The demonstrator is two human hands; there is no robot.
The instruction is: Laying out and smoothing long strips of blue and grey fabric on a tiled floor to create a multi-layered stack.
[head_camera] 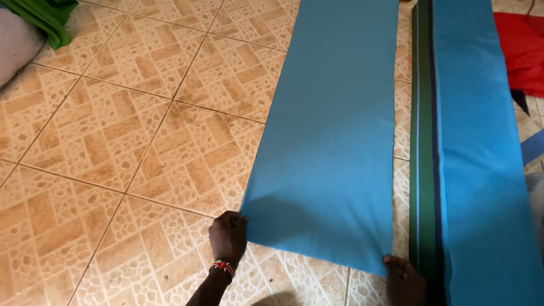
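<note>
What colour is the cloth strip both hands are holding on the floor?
Plain bright blue: the cloth strip shows no pattern in the head view.

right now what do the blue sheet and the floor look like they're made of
Blue sheet: seemingly woven cloth, matte, lying flat and limp, its near corners pinched by the left hand and right hand. Floor: likely glazed ceramic tile, patterned beige, with grout lines.

Two blue cloths [328, 136], two hands [228, 235].
</note>
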